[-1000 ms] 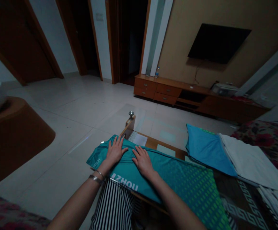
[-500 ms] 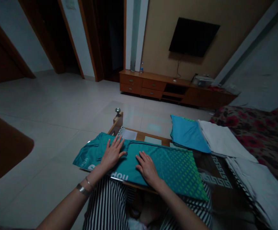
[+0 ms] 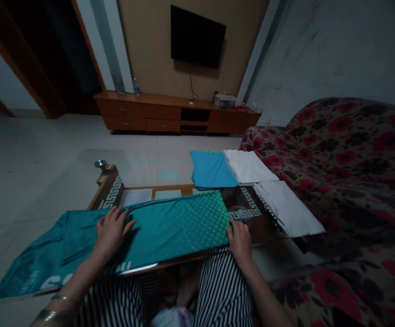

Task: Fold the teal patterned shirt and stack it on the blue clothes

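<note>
Your teal garment [image 3: 163,229] lies along the near edge of the worktop [image 3: 264,227], its left end apparently overhanging. Your left hand [image 3: 112,230] rests on it unclenched, fingers bent, thumb apart. Your right hand [image 3: 240,238] touches the hem toward the worktop's right end — whether it grips, I cannot tell. Advised: press lightly with the left, draw the hem square, smooth creases outward. Counted: one teal garment; one folded blue garment [image 3: 214,169] at the worktop's far side; two folded white garments [image 3: 250,166] toward its right end — two hands.
</note>
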